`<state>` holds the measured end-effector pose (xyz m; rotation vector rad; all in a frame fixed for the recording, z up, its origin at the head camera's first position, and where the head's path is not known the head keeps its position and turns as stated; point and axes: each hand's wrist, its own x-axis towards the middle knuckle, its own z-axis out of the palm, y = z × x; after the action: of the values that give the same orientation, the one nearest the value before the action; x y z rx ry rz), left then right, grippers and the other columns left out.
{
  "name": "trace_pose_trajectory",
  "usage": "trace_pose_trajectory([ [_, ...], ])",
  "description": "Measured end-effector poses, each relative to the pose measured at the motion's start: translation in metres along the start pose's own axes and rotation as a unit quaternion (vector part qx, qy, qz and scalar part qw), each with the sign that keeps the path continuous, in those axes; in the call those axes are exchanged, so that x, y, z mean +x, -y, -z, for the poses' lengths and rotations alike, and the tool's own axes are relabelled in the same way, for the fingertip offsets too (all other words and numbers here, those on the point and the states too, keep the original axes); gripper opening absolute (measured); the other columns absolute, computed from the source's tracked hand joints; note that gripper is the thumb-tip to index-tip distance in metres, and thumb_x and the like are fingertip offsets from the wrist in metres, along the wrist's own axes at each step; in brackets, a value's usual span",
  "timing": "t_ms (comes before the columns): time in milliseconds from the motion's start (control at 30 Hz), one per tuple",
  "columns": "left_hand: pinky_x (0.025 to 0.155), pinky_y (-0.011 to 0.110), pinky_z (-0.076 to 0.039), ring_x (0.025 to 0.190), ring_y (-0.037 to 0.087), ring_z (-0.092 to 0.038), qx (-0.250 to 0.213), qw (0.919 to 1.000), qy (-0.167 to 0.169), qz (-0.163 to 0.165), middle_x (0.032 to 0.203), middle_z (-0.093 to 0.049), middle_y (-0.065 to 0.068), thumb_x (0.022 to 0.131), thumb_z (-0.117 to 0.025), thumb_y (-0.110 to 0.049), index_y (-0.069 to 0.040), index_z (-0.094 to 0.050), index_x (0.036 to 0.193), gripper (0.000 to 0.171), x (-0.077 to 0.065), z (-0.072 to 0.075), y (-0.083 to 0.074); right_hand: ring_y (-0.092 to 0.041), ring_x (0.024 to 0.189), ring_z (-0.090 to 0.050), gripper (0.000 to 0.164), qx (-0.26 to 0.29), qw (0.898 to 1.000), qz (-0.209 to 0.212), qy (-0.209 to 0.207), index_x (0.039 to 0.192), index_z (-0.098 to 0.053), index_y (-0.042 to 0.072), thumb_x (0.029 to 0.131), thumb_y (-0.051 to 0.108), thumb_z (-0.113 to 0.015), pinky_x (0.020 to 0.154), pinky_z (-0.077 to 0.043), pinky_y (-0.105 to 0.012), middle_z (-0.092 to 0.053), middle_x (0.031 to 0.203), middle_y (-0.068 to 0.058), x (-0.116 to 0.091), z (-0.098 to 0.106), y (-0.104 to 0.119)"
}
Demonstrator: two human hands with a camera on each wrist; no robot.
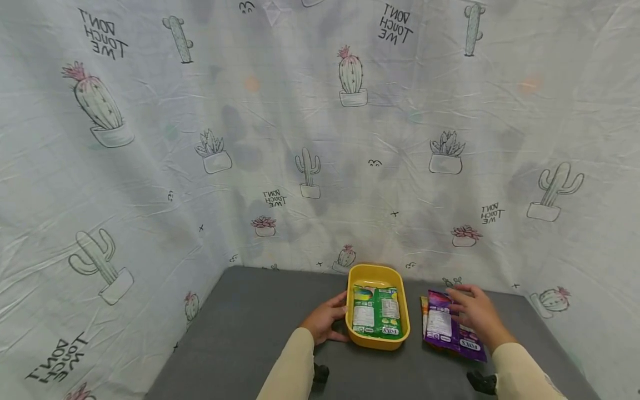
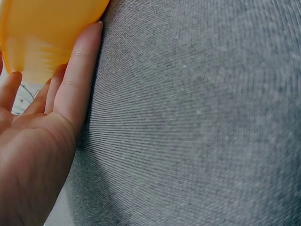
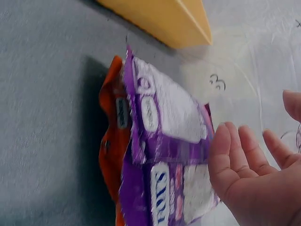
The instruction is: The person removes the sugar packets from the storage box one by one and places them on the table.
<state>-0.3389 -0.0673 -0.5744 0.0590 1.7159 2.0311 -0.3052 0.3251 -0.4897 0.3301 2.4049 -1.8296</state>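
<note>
A yellow tub [image 1: 378,343] stands on the grey table with green packets [image 1: 375,311] marked FOX'S lying in it. My left hand [image 1: 325,319] rests against the tub's left side; in the left wrist view its fingers [image 2: 77,77] lie fairly straight along the yellow wall. To the right of the tub, purple FOX'S packets [image 1: 440,325] lie on top of an orange packet [image 1: 424,314], which sticks out on the left. Over the purple packets' right part hovers my right hand [image 1: 475,314]. Its fingers [image 3: 251,153] are spread loosely and hold nothing; whether they touch the wrapper I cannot tell.
The grey tabletop [image 1: 240,328] stretches left of the tub. A pale curtain [image 1: 300,111] printed with cacti hangs behind and at both sides, close to the table's back edge. Dark straps [image 1: 482,382] sit at the wrists.
</note>
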Motion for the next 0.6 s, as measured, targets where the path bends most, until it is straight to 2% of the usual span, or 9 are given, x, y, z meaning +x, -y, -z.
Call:
trace_pose_trajectory([
  [233, 0.081, 0.069, -0.061, 0.147, 0.043, -0.045, 0.001, 1.0000, 0.004, 0.002, 0.164, -0.048, 0.015, 0.112, -0.064, -0.021, -0.016, -0.043, 0.170, 0.062, 0.000, 0.002, -0.001, -0.050, 0.137, -0.054, 0.085, 0.019, 0.999, 0.010, 0.031, 0.165, -0.023, -0.009, 0.113, 0.048, -0.059, 0.099, -0.059, -0.053, -0.037, 0.161, -0.037, 0.000, -0.015, 0.012],
  [433, 0.082, 0.068, -0.061, 0.146, 0.042, -0.047, 0.004, 1.0000, 0.003, 0.004, 0.164, -0.048, 0.015, 0.112, -0.064, -0.023, -0.013, -0.044, 0.169, 0.062, -0.001, 0.002, 0.000, -0.053, 0.140, -0.049, 0.082, 0.039, 0.998, 0.007, 0.047, 0.164, -0.025, -0.008, 0.113, 0.044, -0.062, 0.098, -0.060, -0.053, -0.042, 0.158, -0.037, 0.000, -0.032, 0.019],
  [600, 0.083, 0.068, -0.061, 0.144, 0.041, -0.048, 0.004, 1.0000, 0.006, 0.003, 0.164, -0.048, 0.014, 0.112, -0.064, -0.024, -0.013, -0.043, 0.170, 0.063, -0.002, 0.003, 0.000, -0.048, 0.133, -0.059, 0.082, 0.044, 0.998, 0.002, 0.049, 0.162, -0.029, -0.007, 0.111, 0.045, -0.066, 0.099, -0.058, -0.057, -0.047, 0.154, -0.035, 0.001, -0.046, 0.026],
])
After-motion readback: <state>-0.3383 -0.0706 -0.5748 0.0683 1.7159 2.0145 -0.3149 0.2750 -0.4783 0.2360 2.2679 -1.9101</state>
